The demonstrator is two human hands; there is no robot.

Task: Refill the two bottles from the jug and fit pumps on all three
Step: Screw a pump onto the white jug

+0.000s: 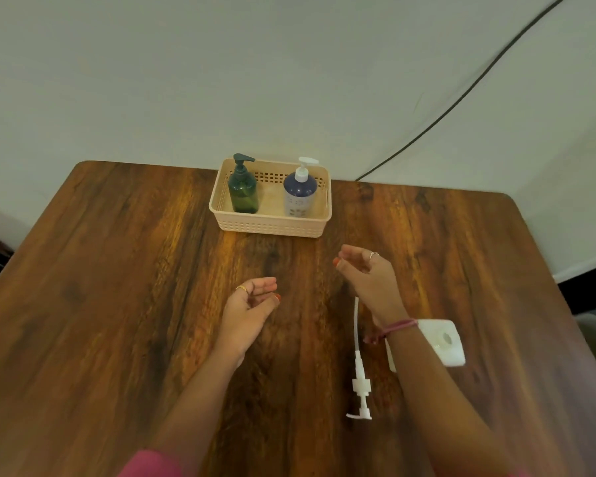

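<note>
White plastic makes up what is left to handle in the head view: a loose pump (359,376) lying flat on the wooden table (117,270), its long thin dip tube pointing far and its nozzle head near, and a white jug (441,342) standing just right of it, its round mouth open to the camera. The jug is partly hidden by the right forearm, so its fill level cannot be told; it probably carries weight and wants a whole-hand hold on its body. The pump looks light, and its tube looks thin and bendable, so I would take it by the stiff collar and never by the tube.

Both hands hover released and hold nothing. The left hand (252,301), fingers loosely curled, is left of the pump and apart from it. The right hand (365,270) hangs beyond the tube's far tip, with the jug back near its wrist.

Far across the table a beige basket (272,227) holds the green bottle (243,191) on its left and the blue-and-white bottle (300,194) on its right, both upright and already wearing pumps. Judging by that, the jug's pump is the step remaining.
</note>
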